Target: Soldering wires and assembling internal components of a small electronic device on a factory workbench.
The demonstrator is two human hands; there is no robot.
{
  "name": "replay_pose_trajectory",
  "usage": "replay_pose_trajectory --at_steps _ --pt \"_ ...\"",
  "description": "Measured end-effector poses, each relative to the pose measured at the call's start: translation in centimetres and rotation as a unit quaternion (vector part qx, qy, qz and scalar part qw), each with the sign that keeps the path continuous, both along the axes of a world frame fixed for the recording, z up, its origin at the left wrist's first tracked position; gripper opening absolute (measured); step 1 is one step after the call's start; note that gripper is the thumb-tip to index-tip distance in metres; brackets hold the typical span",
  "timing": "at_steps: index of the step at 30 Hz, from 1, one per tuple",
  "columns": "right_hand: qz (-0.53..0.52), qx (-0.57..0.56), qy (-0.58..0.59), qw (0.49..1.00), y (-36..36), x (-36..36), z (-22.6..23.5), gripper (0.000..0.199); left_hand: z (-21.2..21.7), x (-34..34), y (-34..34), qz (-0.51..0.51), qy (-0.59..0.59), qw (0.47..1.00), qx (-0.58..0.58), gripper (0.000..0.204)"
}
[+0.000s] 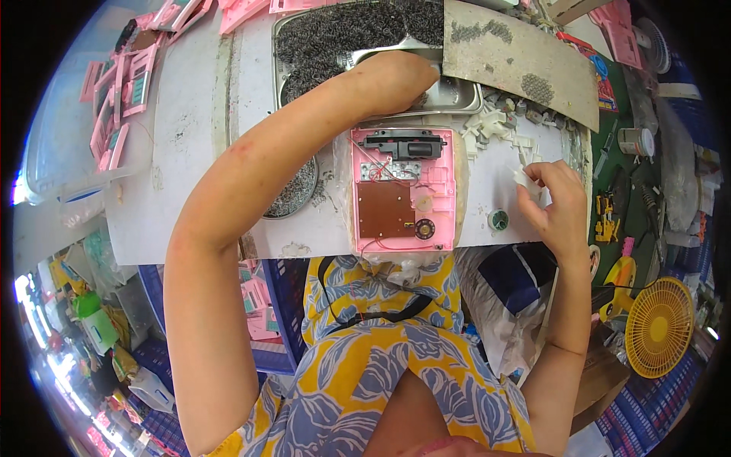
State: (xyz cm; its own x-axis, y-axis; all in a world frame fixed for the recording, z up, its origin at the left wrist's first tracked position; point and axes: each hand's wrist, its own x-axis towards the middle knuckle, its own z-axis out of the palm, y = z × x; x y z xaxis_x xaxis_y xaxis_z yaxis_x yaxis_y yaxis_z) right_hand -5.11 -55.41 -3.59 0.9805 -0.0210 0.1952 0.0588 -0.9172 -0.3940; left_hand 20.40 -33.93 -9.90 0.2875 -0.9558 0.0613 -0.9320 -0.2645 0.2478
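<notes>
My left hand [400, 76] reaches into a metal tray [472, 103] at the back of the table. Its fingers point down and are hidden behind the hand, so what they touch cannot be made out. Dark coiled springs [335, 34] are heaped in the tray's far and left parts. At the right, my right hand [560, 202] pinches a small white plastic part [525, 181] between thumb and fingers. Between the hands lies an opened pink plastic housing [445, 190], with a brown board [386, 209], a black module [403, 145], thin wires and a small round black part inside.
White plastic pieces [487, 126] lie in a pile by the tray's right end. A flat board [525, 68] with small spring clusters overlaps the tray. A round dish [301, 194] stands under my left forearm. Pink parts [126, 99] fill the far left; a yellow fan [659, 327] is at right.
</notes>
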Motion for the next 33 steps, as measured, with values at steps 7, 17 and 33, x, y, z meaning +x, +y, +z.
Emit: replay_pose_trajectory --at_steps 7,17,33 --pt "0.003 0.056 -0.001 0.998 0.7 0.8 0.7 0.019 0.3 -0.3 2.6 0.104 0.09 0.976 -0.171 0.023" --pt "0.164 0.228 -0.068 0.957 8.3 0.1 2.6 0.041 6.1 -15.7 11.1 0.181 0.753 0.56 -0.294 0.019" --pt "0.166 0.137 -0.116 0.97 10.5 -2.7 1.4 0.043 2.9 -20.4 11.8 0.209 0.847 0.374 -0.314 0.012"
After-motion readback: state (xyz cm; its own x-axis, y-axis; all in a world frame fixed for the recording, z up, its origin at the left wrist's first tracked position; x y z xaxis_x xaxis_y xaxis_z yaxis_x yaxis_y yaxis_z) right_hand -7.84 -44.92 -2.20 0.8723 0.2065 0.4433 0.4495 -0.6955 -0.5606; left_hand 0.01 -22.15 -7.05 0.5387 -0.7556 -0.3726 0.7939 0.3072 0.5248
